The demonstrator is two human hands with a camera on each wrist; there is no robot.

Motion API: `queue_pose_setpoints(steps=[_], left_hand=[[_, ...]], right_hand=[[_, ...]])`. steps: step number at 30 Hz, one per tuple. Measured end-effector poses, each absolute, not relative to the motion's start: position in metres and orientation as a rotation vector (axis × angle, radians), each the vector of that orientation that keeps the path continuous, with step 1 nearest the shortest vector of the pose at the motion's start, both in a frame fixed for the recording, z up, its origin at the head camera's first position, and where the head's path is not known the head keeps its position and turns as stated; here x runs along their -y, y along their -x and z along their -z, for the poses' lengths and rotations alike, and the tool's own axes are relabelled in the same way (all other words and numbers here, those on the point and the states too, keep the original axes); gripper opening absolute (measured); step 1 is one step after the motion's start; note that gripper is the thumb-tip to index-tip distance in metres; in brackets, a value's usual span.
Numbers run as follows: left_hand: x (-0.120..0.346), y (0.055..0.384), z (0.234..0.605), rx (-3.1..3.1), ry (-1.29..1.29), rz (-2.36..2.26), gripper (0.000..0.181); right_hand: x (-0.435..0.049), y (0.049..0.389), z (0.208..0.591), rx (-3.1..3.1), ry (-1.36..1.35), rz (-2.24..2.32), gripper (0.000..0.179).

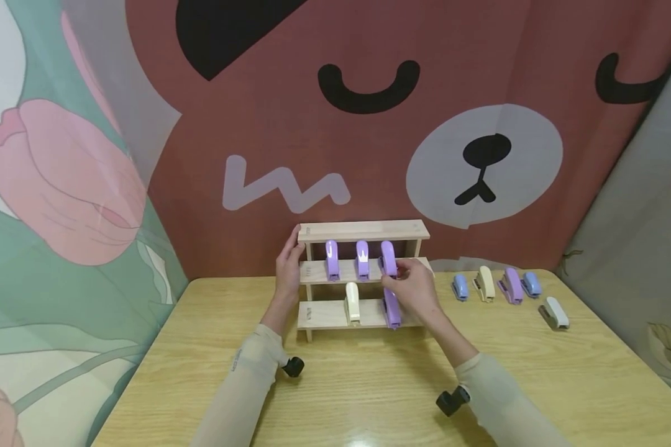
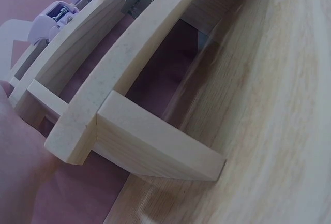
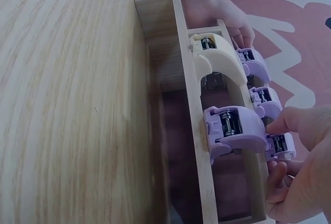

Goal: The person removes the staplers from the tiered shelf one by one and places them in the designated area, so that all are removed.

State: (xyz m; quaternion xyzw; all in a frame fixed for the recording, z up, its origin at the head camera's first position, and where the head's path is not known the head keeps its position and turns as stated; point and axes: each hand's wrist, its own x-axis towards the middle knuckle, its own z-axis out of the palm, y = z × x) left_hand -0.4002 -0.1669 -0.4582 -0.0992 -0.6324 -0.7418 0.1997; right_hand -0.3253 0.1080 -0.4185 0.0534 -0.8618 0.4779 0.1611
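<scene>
Head view: my right hand (image 1: pixel 416 288) had the rightmost purple stapler (image 1: pixel 388 251) at the rack's (image 1: pixel 363 230) middle tier, fingers closed in a pinch; couldn't tell if its base rested fully. My left hand (image 1: pixel 287 270) lay along the rack's left end, fingers fairly straight, clasping nothing, probably to steady it. Counts: middle tier, three purple, pinched one included; bottom tier, one cream stapler (image 1: pixel 353 304), one purple. Tabletop (image 1: pixel 341 397), right of rack: two blue staplers (image 1: pixel 460 288), one cream, one purple, one white stapler (image 1: pixel 558 312), likely within easy reach there. Ten total.

Left wrist view: one leg (image 2: pixel 160 138) stood on the tabletop, carrying the tiers; my left fingers were mostly cut off.

Right wrist view: four purple, one cream. Thumb one side, fingers the other, presumably so the small body wouldn't tip.
</scene>
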Motion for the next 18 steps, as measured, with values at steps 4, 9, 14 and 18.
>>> queue_pose_setpoints(steps=[4, 9, 14, 18], left_hand=[[0.1662, 0.4014, 0.4590, 1.766, 0.277, 2.078, 0.048], [0.1663, 0.4018, 0.4590, 1.752, 0.279, 2.091, 0.048], [0.1661, 0.4016, 0.4589, 1.741, 0.284, 2.085, 0.048], [0.1659, 0.4014, 0.4585, 1.746, 0.295, 2.071, 0.049]], right_hand=[[-0.1079, 0.3260, 0.4220, 2.445, -0.119, -1.384, 0.041], [-0.1070, 0.3270, 0.4257, 2.415, -0.101, -1.391, 0.040], [-0.1057, 0.3269, 0.4265, 2.392, -0.100, -1.369, 0.040], [-0.1056, 0.3266, 0.4263, 2.380, -0.091, -1.356, 0.040]])
